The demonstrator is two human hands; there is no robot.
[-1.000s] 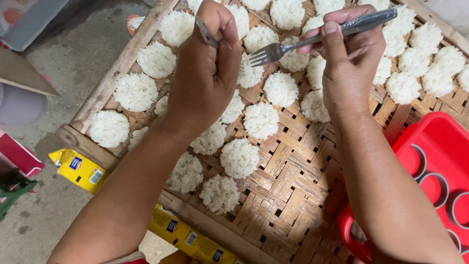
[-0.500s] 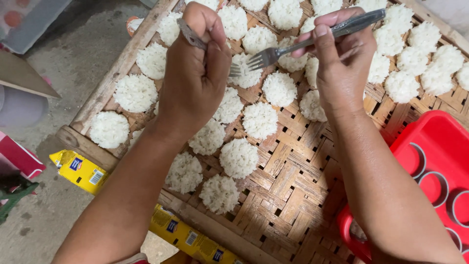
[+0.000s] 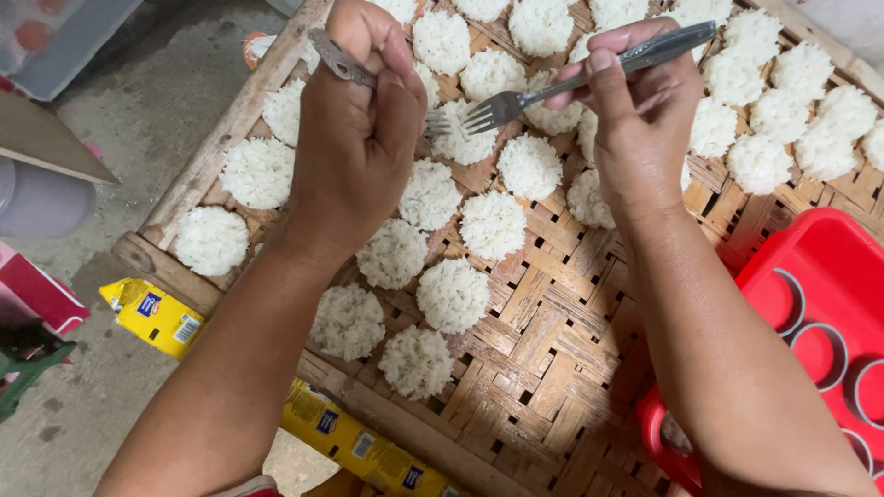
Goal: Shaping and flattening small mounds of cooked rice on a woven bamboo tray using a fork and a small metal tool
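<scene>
Head view: two forks held over a woven tray (image 3: pixel 552 340) of round white rice cakes. Left hand (image 3: pixel 354 138) fisted around a fork (image 3: pixel 343 61), handle sticking out past the thumb, tines (image 3: pixel 436 122) peeking out on the far side of the fist. Right hand (image 3: pixel 645 129) pinched on a second fork (image 3: pixel 589 78), handle pointing toward the tray's far right corner, tines nearly meeting the left fork's above a rice cake (image 3: pixel 460 138) in the middle rows. Both grips closed firm on metal, nothing else held.

Possible trouble: tines dragged too deep through a cake, likely crumbling the disc or pushing grains through gaps in the weave. Forks crossing so close, easy to clash and flick rice off. Forearms low over the near rows, so a dropped wrist could flatten the cake (image 3: pixel 451 294) beneath. Cakes packed touching along the left edge, prone to sticking together if nudged.

Packages: yellow packets (image 3: pixel 157 317) with small blue and white label patches lying under the tray's near left corner, more yellow packets (image 3: pixel 359 442) along under the near edge. Red moulded tray (image 3: pixel 829 304) with round hollows beside the near right corner. Grey floor left of the tray, with a clear lidded box (image 3: pixel 64 41) at far left and a pink-red box (image 3: pixel 37 294) below it.
</scene>
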